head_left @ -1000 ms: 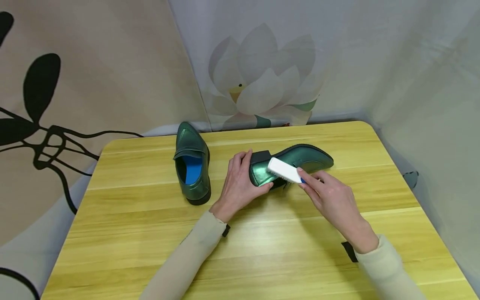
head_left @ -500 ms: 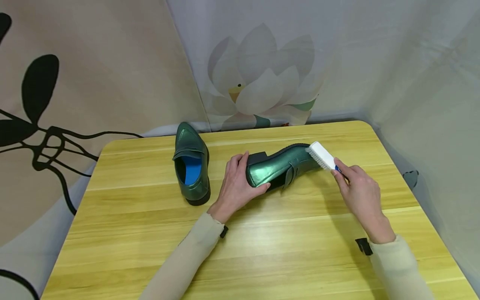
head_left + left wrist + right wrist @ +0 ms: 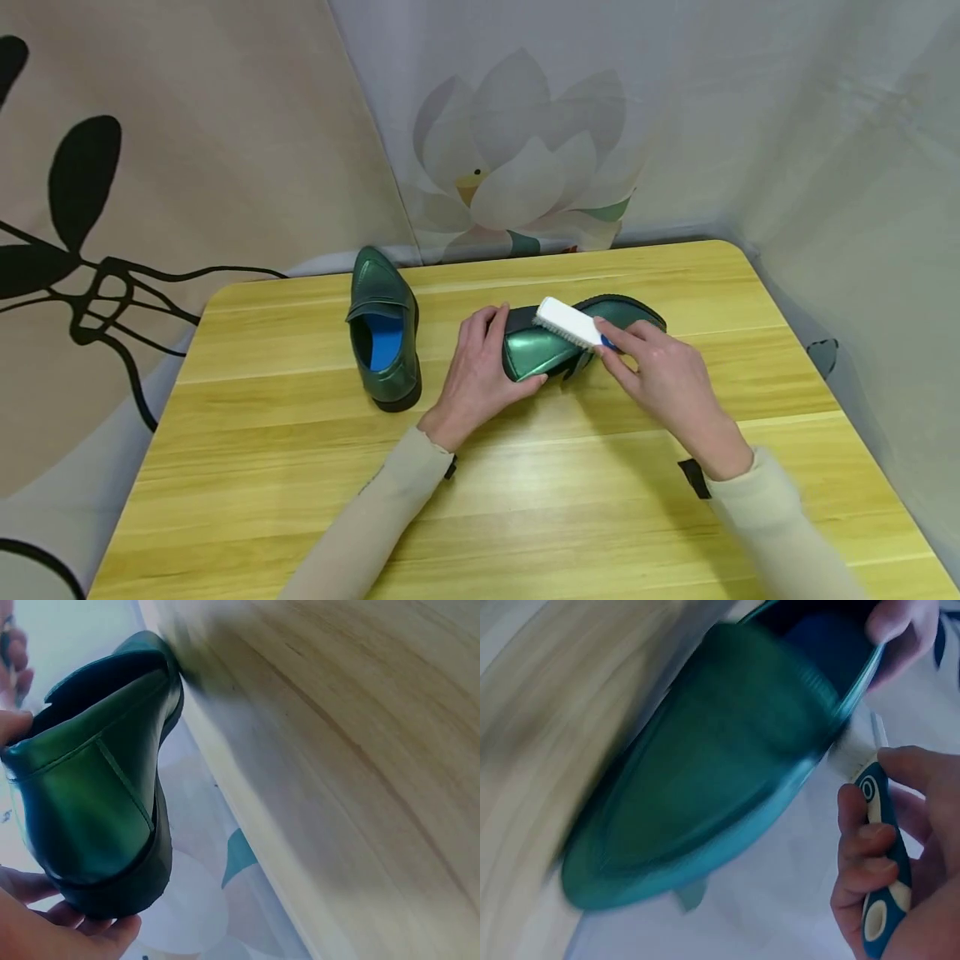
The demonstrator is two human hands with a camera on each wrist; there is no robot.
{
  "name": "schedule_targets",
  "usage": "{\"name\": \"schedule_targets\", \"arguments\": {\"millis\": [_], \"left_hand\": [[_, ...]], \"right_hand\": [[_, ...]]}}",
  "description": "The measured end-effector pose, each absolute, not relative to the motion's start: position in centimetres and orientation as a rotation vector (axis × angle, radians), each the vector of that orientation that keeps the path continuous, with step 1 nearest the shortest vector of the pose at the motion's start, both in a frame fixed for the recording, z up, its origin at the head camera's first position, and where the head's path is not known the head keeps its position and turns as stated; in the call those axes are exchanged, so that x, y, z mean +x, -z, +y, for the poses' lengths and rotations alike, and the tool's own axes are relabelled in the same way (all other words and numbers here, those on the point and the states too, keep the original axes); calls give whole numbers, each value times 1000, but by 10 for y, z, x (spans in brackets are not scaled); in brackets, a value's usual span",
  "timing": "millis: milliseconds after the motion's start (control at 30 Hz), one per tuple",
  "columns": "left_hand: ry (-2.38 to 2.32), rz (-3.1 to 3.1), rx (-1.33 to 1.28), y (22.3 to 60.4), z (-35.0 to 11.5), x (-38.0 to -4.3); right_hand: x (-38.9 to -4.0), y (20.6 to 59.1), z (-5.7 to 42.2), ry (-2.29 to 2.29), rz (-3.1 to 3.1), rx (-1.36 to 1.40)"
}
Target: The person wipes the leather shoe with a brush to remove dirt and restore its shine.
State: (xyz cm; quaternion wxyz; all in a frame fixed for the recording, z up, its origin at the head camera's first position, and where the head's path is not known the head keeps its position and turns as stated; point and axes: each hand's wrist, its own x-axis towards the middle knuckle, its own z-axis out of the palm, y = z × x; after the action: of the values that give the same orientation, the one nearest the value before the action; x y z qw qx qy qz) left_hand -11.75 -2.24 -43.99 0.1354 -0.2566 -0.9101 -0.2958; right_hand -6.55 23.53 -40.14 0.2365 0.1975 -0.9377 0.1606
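A shiny green loafer (image 3: 536, 352) lies tipped on its side, its dark sole facing the back of the table and its toe pointing right. My left hand (image 3: 480, 367) grips its heel end, thumb at the shoe's opening and fingers round the heel, as the left wrist view also shows. In my right hand (image 3: 663, 375) is a white-headed brush (image 3: 567, 323) with a blue and white handle (image 3: 889, 862), fingers curled round it. The bristles lie against the upward side of the loafer, near its middle. The matching loafer (image 3: 386, 329) stands upright to the left, showing a blue insole.
The wooden table (image 3: 300, 483) has its back edge close to a hanging cloth (image 3: 600, 167) printed with a pale flower. Dark leaf and branch shapes (image 3: 86, 183) mark the cloth at the left.
My right hand has swept the brush from the heel part to the toe and back toward the heel. The left hand keeps its hold on the loafer, which has barely shifted.
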Motion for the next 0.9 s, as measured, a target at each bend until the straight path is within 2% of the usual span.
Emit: {"name": "schedule_targets", "arguments": {"millis": [200, 533, 767, 900], "left_hand": [[843, -2619, -760, 441, -22, -116], [818, -2618, -751, 442, -24, -114], [783, -2549, -806, 440, -22, -114], [778, -2559, -804, 442, -23, -113]], "right_hand": [[-65, 401, 210, -473, -2549, 678], [-65, 405, 230, -456, -2583, 399], [-66, 404, 211, -520, -2552, 555], [-65, 404, 209, -512, -2555, 536]]}}
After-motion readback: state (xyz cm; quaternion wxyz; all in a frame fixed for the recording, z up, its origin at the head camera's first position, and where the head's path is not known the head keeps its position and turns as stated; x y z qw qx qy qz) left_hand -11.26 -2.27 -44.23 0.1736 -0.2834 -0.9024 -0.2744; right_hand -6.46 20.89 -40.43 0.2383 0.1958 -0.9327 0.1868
